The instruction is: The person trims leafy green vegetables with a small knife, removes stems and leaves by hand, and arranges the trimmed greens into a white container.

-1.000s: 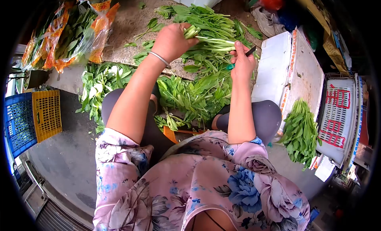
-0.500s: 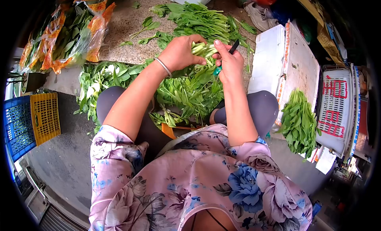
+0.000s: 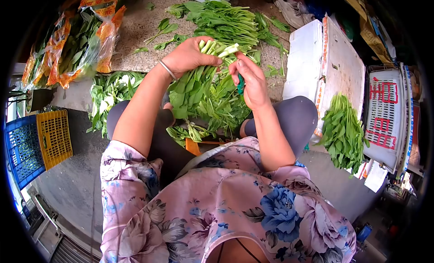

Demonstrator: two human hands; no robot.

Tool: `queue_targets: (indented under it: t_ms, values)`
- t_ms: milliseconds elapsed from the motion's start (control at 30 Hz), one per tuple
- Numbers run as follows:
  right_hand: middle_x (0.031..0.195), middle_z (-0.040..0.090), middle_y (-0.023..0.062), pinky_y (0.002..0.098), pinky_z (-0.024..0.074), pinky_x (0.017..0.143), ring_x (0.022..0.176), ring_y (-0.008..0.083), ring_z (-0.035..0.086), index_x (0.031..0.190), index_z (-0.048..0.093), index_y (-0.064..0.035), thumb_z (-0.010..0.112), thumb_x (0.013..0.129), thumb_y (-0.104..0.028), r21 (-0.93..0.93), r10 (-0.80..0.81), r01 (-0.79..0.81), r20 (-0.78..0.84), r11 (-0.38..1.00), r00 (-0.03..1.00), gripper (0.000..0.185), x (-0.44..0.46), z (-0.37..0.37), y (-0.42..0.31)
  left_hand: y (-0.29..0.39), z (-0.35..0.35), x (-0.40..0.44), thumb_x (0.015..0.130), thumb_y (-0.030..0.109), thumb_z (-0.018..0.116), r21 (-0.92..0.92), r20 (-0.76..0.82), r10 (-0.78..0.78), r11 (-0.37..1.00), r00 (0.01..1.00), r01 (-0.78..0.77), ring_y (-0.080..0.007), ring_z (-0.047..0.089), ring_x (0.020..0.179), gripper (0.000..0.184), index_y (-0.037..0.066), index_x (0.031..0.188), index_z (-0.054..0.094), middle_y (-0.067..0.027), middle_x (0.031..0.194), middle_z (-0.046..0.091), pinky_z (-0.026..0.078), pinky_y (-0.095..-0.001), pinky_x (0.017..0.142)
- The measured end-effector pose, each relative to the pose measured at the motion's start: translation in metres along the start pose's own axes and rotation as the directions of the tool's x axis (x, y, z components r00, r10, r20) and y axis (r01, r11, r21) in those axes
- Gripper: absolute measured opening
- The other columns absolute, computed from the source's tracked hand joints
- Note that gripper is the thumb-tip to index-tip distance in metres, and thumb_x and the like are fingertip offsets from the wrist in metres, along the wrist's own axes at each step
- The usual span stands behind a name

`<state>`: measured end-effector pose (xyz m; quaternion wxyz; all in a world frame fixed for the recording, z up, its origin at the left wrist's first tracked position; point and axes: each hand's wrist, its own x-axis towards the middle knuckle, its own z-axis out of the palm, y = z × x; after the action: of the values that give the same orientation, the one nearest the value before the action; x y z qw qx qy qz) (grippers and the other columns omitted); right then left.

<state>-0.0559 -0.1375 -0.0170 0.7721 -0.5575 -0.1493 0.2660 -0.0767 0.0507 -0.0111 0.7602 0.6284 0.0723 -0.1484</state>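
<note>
My left hand [image 3: 189, 56], with a silver bangle at its wrist, is closed around a bunch of leafy greens [image 3: 194, 89]. The pale cut stem ends point right and the leaves hang below the hand. My right hand [image 3: 254, 82] sits close to the stem ends, its fingers curled round a small tool with a green end [image 3: 241, 83]; the rest of that tool is hidden. Loose greens [image 3: 226, 107] lie in a heap below both hands. Beyond them, a pile of greens [image 3: 226, 25] rests on the speckled stone slab [image 3: 135, 30], stems toward the right.
Bagged greens [image 3: 74, 43] in orange-printed plastic stand at the far left. A white foam box [image 3: 305, 55] is on the right, with another bunch of greens [image 3: 342, 132] by its near end. Blue [image 3: 23, 147] and yellow crates [image 3: 54, 138] are at left, a white crate [image 3: 384, 109] at right.
My left hand has moved slightly left with the greens, whose leaves now hang down in view. My right hand has moved lower and turned; the tool's black end no longer shows.
</note>
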Motion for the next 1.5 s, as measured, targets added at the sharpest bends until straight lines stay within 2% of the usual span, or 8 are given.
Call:
queue_targets:
  t_ms: [200, 467, 667, 833, 1000, 1133, 1200, 1500]
  values:
    - [0.069, 0.045, -0.0016, 0.0186, 0.0322, 0.053, 0.060, 0.0063, 0.039, 0.104, 0.055, 0.0005, 0.050, 0.089, -0.017, -0.117, 0.005, -0.002, 0.022, 0.993, 1.000, 0.024, -0.003, -0.008, 0.015, 0.008, 0.000, -0.009, 0.072, 0.002, 0.066, 0.015, 0.135, -0.048, 0.999, 0.990, 0.047, -0.0134, 0.063, 0.068, 0.031, 0.002, 0.099, 0.053, -0.0058, 0.082, 0.062, 0.048, -0.0215, 0.052]
    - [0.063, 0.044, -0.0036, 0.0171, 0.0297, 0.044, 0.050, 0.0049, 0.038, 0.115, 0.052, -0.0051, 0.052, 0.088, -0.026, 0.404, 0.311, -0.275, -0.023, 0.873, 0.950, 0.034, -0.021, -0.015, 0.031, 0.000, -0.009, -0.010, 0.070, 0.006, 0.069, 0.191, 0.259, -0.090, 0.981, 0.962, 0.041, -0.0129, 0.063, 0.068, 0.029, 0.002, 0.095, 0.054, -0.0043, 0.079, 0.063, 0.046, -0.0207, 0.052]
    - [0.071, 0.056, 0.0043, 0.0163, 0.0310, 0.042, 0.051, 0.0061, 0.046, 0.115, 0.047, 0.0038, 0.065, 0.079, -0.027, 0.185, 0.247, -0.218, -0.152, 0.958, 0.957, 0.051, -0.019, 0.004, 0.024, -0.004, -0.004, -0.009, 0.070, 0.008, 0.070, 0.282, 0.182, -0.120, 0.957, 0.976, 0.065, -0.0091, 0.059, 0.064, 0.028, 0.003, 0.094, 0.056, -0.0039, 0.077, 0.063, 0.044, -0.0204, 0.051]
    - [0.081, 0.061, 0.0056, 0.0159, 0.0338, 0.043, 0.063, 0.0098, 0.058, 0.102, 0.055, 0.0045, 0.067, 0.077, -0.016, 0.148, 0.191, -0.162, -0.210, 0.976, 0.959, 0.034, -0.009, 0.005, 0.038, 0.000, 0.001, -0.010, 0.070, 0.012, 0.072, 0.240, 0.182, -0.098, 0.969, 0.978, 0.052, -0.0073, 0.055, 0.061, 0.027, 0.003, 0.092, 0.059, -0.0010, 0.075, 0.062, 0.043, -0.0209, 0.049]
    - [0.079, 0.061, 0.0048, 0.0154, 0.0331, 0.042, 0.062, 0.0081, 0.056, 0.100, 0.057, 0.0046, 0.063, 0.077, -0.011, 0.138, 0.239, -0.216, -0.180, 0.967, 0.954, 0.029, -0.009, -0.001, 0.036, -0.003, 0.000, -0.012, 0.069, 0.016, 0.073, 0.171, 0.083, -0.088, 0.983, 0.993, 0.073, -0.0073, 0.053, 0.061, 0.028, 0.003, 0.090, 0.060, 0.0000, 0.075, 0.061, 0.042, -0.0212, 0.048]
    - [0.079, 0.061, 0.0035, 0.0161, 0.0330, 0.045, 0.060, 0.0052, 0.052, 0.105, 0.058, 0.0030, 0.061, 0.075, -0.010, -0.057, 0.278, -0.298, -0.227, 0.953, 0.933, 0.033, -0.004, -0.022, 0.038, -0.009, -0.012, -0.001, 0.070, 0.017, 0.073, 0.212, -0.105, -0.163, 0.960, 0.981, 0.182, -0.0096, 0.053, 0.053, 0.026, 0.001, 0.086, 0.060, -0.0042, 0.071, 0.062, 0.045, -0.0235, 0.045]
    - [0.075, 0.058, 0.0004, 0.0174, 0.0340, 0.048, 0.058, 0.0039, 0.047, 0.104, 0.059, 0.0004, 0.059, 0.075, -0.009, -0.434, 0.137, -0.312, -0.388, 0.845, 0.911, 0.031, -0.003, -0.026, 0.042, -0.017, -0.017, 0.005, 0.070, 0.015, 0.072, 0.370, -0.180, -0.103, 0.914, 0.978, 0.165, -0.0111, 0.053, 0.050, 0.025, 0.000, 0.085, 0.060, -0.0057, 0.068, 0.062, 0.046, -0.0253, 0.045]
    - [0.066, 0.050, -0.0033, 0.0191, 0.0336, 0.048, 0.053, 0.0053, 0.040, 0.094, 0.060, -0.0014, 0.062, 0.081, -0.023, -0.070, 0.215, -0.239, -0.247, 0.969, 0.945, 0.025, 0.006, -0.003, 0.053, -0.017, -0.004, 0.002, 0.070, 0.011, 0.072, 0.330, -0.010, -0.112, 0.937, 0.994, 0.109, -0.0133, 0.059, 0.063, 0.025, 0.001, 0.090, 0.061, -0.0079, 0.074, 0.064, 0.048, -0.0264, 0.057]
